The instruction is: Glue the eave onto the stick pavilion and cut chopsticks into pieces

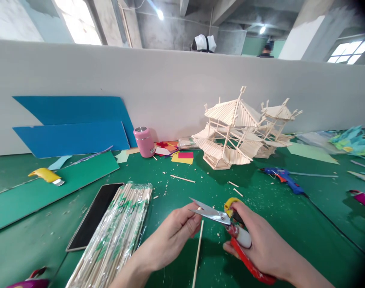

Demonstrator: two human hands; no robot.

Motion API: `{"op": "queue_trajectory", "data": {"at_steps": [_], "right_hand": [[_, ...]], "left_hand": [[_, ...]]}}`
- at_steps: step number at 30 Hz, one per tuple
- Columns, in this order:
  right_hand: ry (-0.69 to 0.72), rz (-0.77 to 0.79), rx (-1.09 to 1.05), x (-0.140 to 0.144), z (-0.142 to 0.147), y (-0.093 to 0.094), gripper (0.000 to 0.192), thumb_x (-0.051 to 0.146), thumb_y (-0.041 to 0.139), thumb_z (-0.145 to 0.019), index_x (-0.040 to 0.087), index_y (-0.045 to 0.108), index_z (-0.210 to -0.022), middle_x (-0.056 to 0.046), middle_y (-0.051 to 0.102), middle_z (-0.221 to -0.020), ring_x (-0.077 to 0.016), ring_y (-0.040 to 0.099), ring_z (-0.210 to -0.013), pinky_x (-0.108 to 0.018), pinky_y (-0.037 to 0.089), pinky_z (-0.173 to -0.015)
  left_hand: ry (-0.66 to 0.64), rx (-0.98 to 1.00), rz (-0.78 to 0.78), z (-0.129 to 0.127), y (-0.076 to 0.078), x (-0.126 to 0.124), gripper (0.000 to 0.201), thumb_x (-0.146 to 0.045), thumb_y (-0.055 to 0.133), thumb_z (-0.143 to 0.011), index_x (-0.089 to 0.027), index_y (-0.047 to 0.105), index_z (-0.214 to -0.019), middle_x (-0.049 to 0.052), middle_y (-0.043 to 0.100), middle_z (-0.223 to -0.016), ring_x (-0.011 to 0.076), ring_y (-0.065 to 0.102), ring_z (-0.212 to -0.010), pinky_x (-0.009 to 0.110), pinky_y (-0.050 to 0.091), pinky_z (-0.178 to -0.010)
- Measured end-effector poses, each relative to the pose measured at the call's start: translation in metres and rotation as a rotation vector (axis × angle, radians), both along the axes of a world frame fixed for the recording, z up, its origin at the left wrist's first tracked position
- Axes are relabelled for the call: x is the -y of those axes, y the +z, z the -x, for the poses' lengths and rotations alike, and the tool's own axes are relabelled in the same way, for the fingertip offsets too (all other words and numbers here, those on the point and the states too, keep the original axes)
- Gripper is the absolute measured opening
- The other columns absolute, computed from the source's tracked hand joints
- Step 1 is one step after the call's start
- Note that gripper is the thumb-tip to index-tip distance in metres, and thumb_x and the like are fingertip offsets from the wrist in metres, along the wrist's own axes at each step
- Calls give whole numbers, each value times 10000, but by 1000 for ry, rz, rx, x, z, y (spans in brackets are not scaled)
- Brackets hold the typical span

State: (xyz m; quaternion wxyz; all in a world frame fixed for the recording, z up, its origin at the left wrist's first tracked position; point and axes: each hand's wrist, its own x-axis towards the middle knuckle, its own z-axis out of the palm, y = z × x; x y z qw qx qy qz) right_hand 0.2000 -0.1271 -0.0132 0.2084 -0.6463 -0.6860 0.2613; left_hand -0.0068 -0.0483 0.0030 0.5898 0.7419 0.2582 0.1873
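My right hand (254,236) grips a pair of scissors (214,215) with red and yellow handles, its blades parted and pointing left. In a pinch, my left hand (173,232) holds a small wooden stick (199,208); only its pale tip shows, between the blades, and the fingers hide the rest. A longer thin stick (198,252) lies below, between my two hands. Beyond them stands a pagoda-like model (230,132) built of wooden sticks, with tiered roofs. Left of my left hand lies a clear pack of chopsticks (113,236).
A blue glue gun (286,179) with its cord lies at right. On the left are a dark phone-like slab (94,216), a yellow cutter (46,175) and a green board (80,182). A pink flask (144,142) stands near the white partition (170,80). Wood scraps litter the green table.
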Motion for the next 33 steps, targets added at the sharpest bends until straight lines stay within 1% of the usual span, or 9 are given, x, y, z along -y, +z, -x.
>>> {"op": "queue_trajectory", "data": {"at_steps": [9, 13, 16, 19, 22, 25, 28, 33], "right_hand": [[0, 8, 16, 2, 1, -3, 438, 408, 621, -665, 226, 356, -963, -21, 528, -854, -176, 506, -707, -310, 439, -605], [8, 14, 3, 2, 1, -5, 405, 415, 608, -678, 228, 353, -931, -13, 516, -840, -165, 496, -686, -311, 434, -606], [13, 21, 16, 2, 1, -5, 387, 421, 599, -685, 228, 348, -908, -7, 519, -813, -164, 490, -666, -304, 418, -584], [17, 20, 23, 3, 2, -5, 390, 417, 608, -674, 226, 344, -890, -1, 521, -791, -159, 483, -648, -292, 399, -571], [23, 11, 41, 3, 5, -6, 288, 383, 556, -719, 223, 345, -832, 5, 511, -739, -153, 463, -607, -269, 362, -527], [36, -16, 65, 1, 6, -9, 159, 314, 464, -782, 225, 334, -768, 10, 499, -683, -149, 444, -568, -260, 317, -499], [41, -20, 61, 0, 6, -12, 136, 266, 457, -778, 225, 329, -755, 13, 498, -657, -147, 435, -544, -255, 289, -483], [31, -17, 26, 1, 7, -20, 126, 236, 464, -758, 222, 339, -771, 12, 505, -649, -143, 424, -521, -246, 280, -469]], "left_hand": [[-5, -66, -68, -1, 4, 1, 239, -307, 283, -894, -180, 439, -765, -27, 407, -719, 92, 360, -632, 215, 309, -581], [15, -83, -148, -2, 5, 2, 254, -281, 283, -895, -174, 429, -717, -28, 406, -701, 90, 353, -616, 208, 317, -576], [35, -80, -214, -3, 6, 4, 231, -240, 300, -892, -172, 439, -720, -23, 444, -720, 88, 369, -622, 198, 337, -598], [58, -71, -281, -4, 6, 6, 205, -205, 307, -888, -172, 452, -747, -9, 500, -783, 90, 413, -657, 195, 363, -641], [74, -77, -344, -5, 6, 7, 203, -196, 305, -884, -172, 480, -784, 8, 535, -829, 100, 453, -688, 207, 388, -680], [105, -89, -406, -4, 5, 8, 223, -209, 310, -879, -171, 510, -789, 19, 551, -802, 111, 478, -675, 223, 410, -685], [126, -87, -443, -5, 4, 8, 249, -224, 301, -879, -170, 526, -785, 25, 555, -768, 119, 493, -662, 230, 423, -666], [107, -107, -424, -6, 2, 9, 258, -223, 275, -891, -163, 516, -818, 29, 544, -779, 116, 483, -670, 224, 410, -647]]}}
